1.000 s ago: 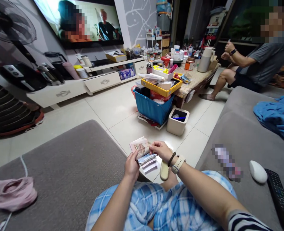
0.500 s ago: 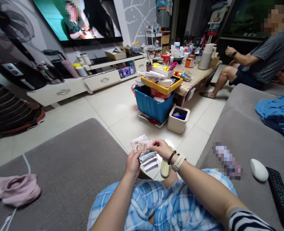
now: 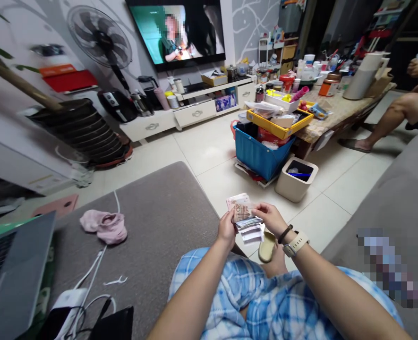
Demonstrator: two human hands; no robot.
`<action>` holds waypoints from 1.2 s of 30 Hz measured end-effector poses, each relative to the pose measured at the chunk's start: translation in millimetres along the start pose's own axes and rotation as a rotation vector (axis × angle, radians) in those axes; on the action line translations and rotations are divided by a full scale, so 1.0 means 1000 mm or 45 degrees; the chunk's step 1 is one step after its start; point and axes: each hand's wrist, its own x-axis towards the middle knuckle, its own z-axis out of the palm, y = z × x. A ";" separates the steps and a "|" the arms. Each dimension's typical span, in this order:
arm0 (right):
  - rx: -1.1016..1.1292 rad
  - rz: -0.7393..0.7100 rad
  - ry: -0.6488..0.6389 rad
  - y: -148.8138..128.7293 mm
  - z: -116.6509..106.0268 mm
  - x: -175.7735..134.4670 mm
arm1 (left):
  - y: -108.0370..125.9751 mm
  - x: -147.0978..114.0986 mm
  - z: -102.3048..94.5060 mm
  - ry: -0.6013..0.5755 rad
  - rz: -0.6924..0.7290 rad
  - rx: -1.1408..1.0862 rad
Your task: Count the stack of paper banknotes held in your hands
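Note:
A fanned stack of banknotes (image 3: 243, 212) is held in front of my knees, a brownish 20 note facing me on top. My left hand (image 3: 227, 227) is closed on the stack's left side, thumb on the front. At the right edge, the fingers of my right hand (image 3: 269, 218) pinch the top note. Folded bluish and whitish notes stick out below it. A cream watch (image 3: 295, 244) and a dark bracelet are on my right wrist. Under the hands, a foot in a pale green slipper (image 3: 266, 246) stands on the floor.
A grey couch section (image 3: 159, 226) bears a pink cloth (image 3: 106, 226), cables and a laptop (image 3: 21, 269). Ahead stand a beige bin (image 3: 296, 186), a blue crate (image 3: 260, 153) and a cluttered table (image 3: 318, 130). Another person's leg (image 3: 389, 118) shows at right.
The view has turned left, bringing the laptop and plant pot into sight and taking the remote control out of it. Both hands still grip the banknotes with little change.

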 end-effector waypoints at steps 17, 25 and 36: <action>-0.086 -0.006 -0.024 -0.008 0.001 -0.006 | -0.001 0.000 -0.002 0.001 0.032 0.057; -0.019 0.008 -0.019 -0.005 0.000 -0.004 | 0.003 -0.005 0.002 -0.010 0.054 0.072; -0.023 -0.088 -0.017 -0.006 0.003 -0.001 | 0.007 -0.003 0.004 -0.041 0.050 0.137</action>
